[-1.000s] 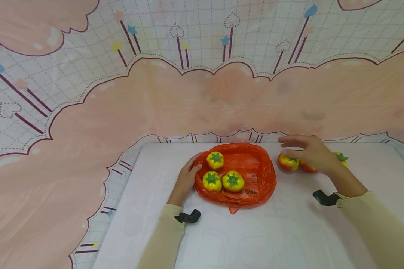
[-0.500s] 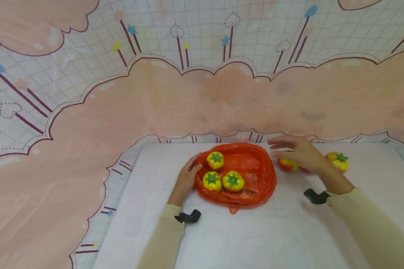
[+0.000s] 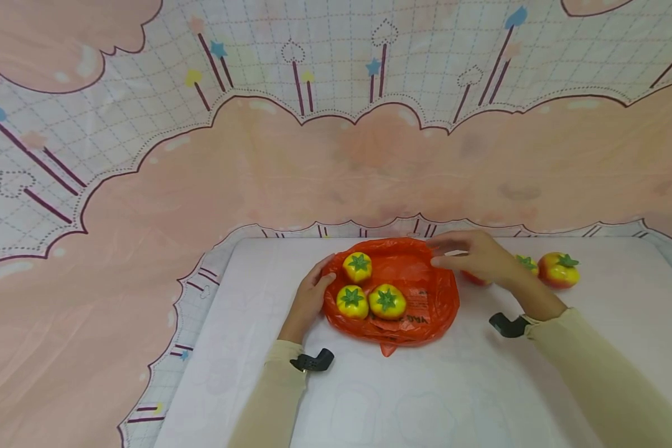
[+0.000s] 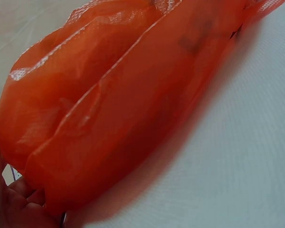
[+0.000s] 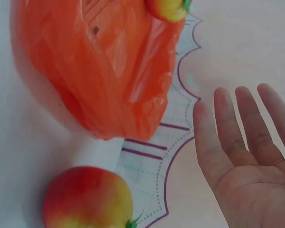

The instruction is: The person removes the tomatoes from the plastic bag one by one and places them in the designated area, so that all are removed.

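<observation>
On the white worktop (image 3: 403, 398), an opened red plastic bag (image 3: 447, 311) is set with its mouth facing upward. Three tomato-like fruits (image 3: 387, 302) with green star-shaped caps are contained in its left part. The bag's left rim is gripped by the left hand (image 3: 309, 295), the film being held between thumb and fingers (image 3: 319, 267). The right hand (image 3: 478, 255) is raised at the right rim, its fingers (image 5: 228, 121) extended, spread and unloaded; a gap from the bag is shown in the right wrist view. Three loose red-and-yellow fruits (image 3: 559, 270) are aligned right of the bag, the leftmost being partly covered by the right hand.
</observation>
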A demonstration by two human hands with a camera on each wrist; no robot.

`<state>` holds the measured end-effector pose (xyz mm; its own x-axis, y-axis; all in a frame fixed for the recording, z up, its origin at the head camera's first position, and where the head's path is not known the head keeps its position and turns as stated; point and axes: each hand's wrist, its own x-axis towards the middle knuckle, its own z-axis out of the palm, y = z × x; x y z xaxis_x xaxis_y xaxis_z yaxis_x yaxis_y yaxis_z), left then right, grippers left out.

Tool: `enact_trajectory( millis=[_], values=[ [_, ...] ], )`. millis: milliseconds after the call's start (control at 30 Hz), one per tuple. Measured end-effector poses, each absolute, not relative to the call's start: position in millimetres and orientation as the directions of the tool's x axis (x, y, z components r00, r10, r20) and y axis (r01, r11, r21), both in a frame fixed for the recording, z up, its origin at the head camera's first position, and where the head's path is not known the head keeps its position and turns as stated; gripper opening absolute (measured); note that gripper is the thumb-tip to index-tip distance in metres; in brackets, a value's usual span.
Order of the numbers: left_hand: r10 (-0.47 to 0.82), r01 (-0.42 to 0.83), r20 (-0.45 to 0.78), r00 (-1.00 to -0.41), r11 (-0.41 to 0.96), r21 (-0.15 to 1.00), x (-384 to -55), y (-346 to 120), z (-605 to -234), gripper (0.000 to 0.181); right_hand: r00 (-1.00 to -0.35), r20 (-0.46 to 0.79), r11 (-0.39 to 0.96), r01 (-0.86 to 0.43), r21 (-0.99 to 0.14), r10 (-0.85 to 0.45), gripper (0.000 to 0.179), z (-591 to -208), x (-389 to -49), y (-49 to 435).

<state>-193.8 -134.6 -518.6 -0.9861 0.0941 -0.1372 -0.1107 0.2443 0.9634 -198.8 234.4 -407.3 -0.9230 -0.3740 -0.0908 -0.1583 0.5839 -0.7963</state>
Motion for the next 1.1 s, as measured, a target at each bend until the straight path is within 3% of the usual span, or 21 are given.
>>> enact_trajectory(
  millis=[267,1100],
  values=[
    [0.099,-0.108,-0.135,-0.986,0.242,0.964,-194,-135,-519,0.043,-0.904,-0.072,0.602,-0.219,-0.768,-0.421,0.052,-415,-205,219],
    [0.089,-0.113,-0.139,-0.986,0.245,0.963,-195,-134,-518,0.042,-0.863,-0.168,0.596,-0.177,-0.783,-0.476,0.054,-427,-212,185]
  ],
)
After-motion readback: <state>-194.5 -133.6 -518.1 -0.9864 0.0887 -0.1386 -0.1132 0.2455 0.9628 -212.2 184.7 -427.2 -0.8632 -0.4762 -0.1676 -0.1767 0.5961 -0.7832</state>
